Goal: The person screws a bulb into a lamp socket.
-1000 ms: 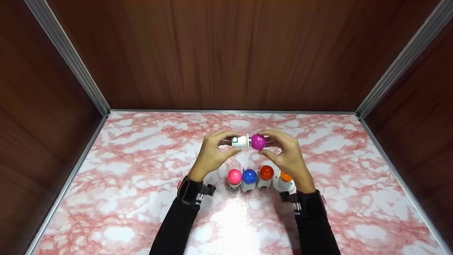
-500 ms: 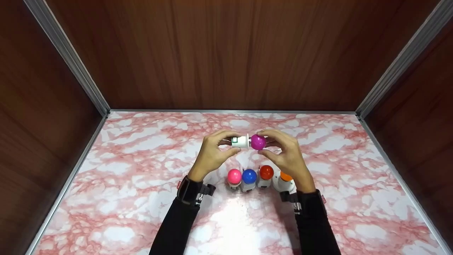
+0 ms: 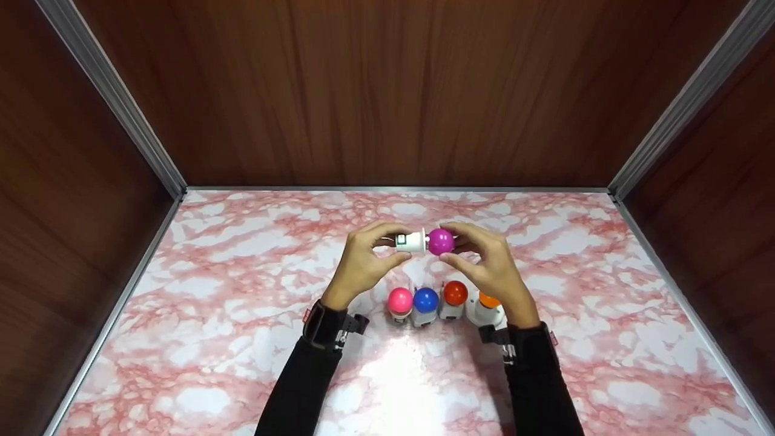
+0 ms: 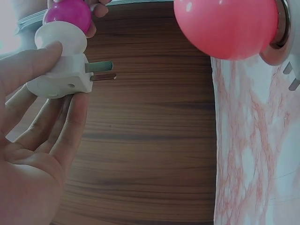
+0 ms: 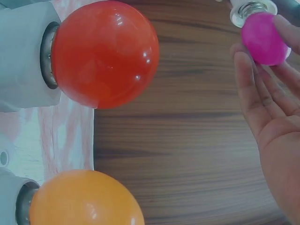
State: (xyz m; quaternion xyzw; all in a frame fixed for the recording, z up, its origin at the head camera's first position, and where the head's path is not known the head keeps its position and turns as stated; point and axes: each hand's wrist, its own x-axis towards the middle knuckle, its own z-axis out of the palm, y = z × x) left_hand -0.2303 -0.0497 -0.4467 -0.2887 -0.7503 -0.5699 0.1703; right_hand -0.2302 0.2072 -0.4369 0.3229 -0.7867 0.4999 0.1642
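Note:
My left hand (image 3: 367, 257) grips a white plug-in bulb socket (image 3: 412, 242) between thumb and fingers. Two metal plug pins (image 4: 99, 66) stick out from the socket's side in the left wrist view. At the socket's mouth is a magenta light bulb (image 3: 441, 241), its silvery screw base partly showing between bulb and rim. The fingertips and thumb of my right hand (image 3: 487, 257) pinch this bulb's globe, seen too in the right wrist view as a magenta bulb (image 5: 265, 38) lined up with the socket. Both hands are raised above the table, socket and bulb lying sideways.
Nearer me stand a pink bulb (image 3: 400, 300), a blue bulb (image 3: 426, 300), a red bulb (image 3: 455, 293) and an orange bulb (image 3: 488, 300), each in a white holder. My right wrist partly covers the orange one. Wood panels (image 3: 387, 97) enclose the marbled table (image 3: 242, 290).
My right fingers and thumb have shifted slightly on the magenta bulb. The socket, my left hand and the standing bulbs keep practically the same places.

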